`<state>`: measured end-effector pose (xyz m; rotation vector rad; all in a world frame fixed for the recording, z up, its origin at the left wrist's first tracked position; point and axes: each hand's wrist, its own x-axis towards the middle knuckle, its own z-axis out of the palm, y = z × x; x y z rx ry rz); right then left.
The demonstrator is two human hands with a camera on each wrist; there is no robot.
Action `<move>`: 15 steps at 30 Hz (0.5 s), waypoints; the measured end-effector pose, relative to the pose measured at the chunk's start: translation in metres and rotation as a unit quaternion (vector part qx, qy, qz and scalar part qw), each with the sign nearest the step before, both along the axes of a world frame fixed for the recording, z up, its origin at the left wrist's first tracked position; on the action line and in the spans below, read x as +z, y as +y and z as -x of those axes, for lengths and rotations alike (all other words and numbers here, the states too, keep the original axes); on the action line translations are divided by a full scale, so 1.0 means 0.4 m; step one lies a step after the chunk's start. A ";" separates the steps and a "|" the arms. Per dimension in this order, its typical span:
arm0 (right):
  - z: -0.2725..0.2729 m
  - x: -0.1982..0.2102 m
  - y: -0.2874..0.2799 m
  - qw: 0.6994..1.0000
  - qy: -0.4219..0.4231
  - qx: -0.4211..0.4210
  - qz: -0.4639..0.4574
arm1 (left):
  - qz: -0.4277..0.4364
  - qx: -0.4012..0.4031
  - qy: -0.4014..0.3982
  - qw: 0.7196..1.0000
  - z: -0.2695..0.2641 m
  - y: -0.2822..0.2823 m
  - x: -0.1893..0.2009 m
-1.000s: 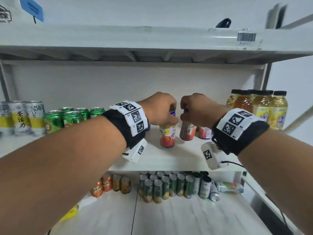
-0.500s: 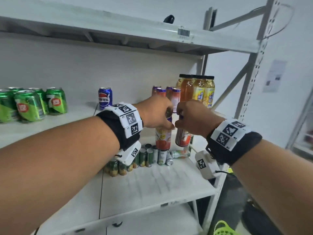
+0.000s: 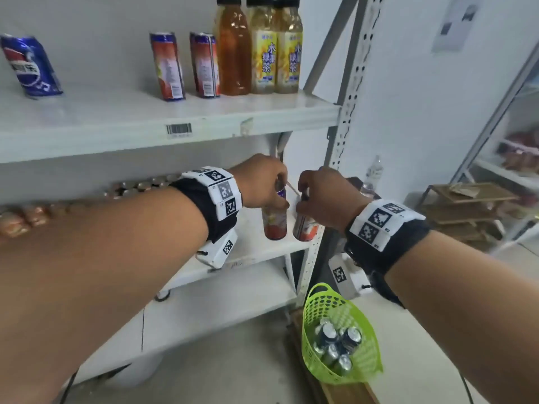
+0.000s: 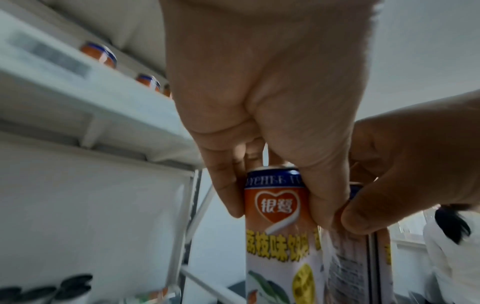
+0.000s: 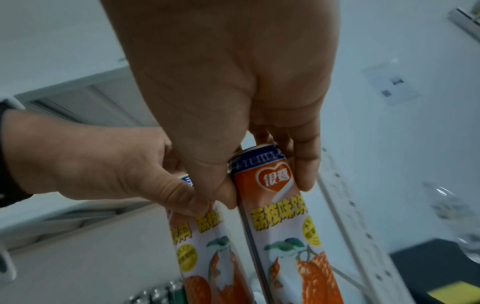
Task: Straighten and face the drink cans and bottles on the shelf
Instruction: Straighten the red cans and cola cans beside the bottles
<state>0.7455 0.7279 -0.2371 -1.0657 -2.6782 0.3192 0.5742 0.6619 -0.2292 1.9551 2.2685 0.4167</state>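
Each hand holds a tall orange-and-white lychee drink can by its top. My left hand (image 3: 277, 196) grips the left can (image 3: 274, 225), whose heart logo (image 4: 277, 202) faces the left wrist camera. My right hand (image 3: 303, 204) grips the right can (image 3: 304, 230), label (image 5: 278, 207) towards the right wrist camera. Both cans are upright, side by side, at the right end of the lower shelf (image 3: 250, 252). I cannot tell whether they touch it. On the shelf above stand two more orange cans (image 3: 167, 68), a blue cola can (image 3: 29, 68) and three tea bottles (image 3: 264, 51).
Several cans line the lower shelf's back left (image 3: 145, 185). The perforated shelf upright (image 3: 347, 112) rises just right of the held cans. A green basket (image 3: 370, 360) with several cans sits on the floor below my right wrist. A wooden rack (image 3: 466, 211) stands at the right.
Both hands have carried their cans down from the shelf with the tea bottles to the right end of the shelf below. The head view has swung down and to the right.
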 end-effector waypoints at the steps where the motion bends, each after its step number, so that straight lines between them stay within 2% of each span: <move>1: -0.026 -0.037 0.029 1.000 -0.004 0.000 0.013 | 0.007 0.004 -0.007 1.000 -0.026 0.027 -0.032; 9: -0.241 -0.403 0.269 0.992 -0.033 -0.036 0.115 | 0.102 -0.015 -0.070 0.992 -0.241 0.266 -0.403; 15: -0.362 -0.723 0.361 0.977 -0.074 -0.096 0.175 | 0.169 -0.037 -0.105 0.979 -0.353 0.375 -0.748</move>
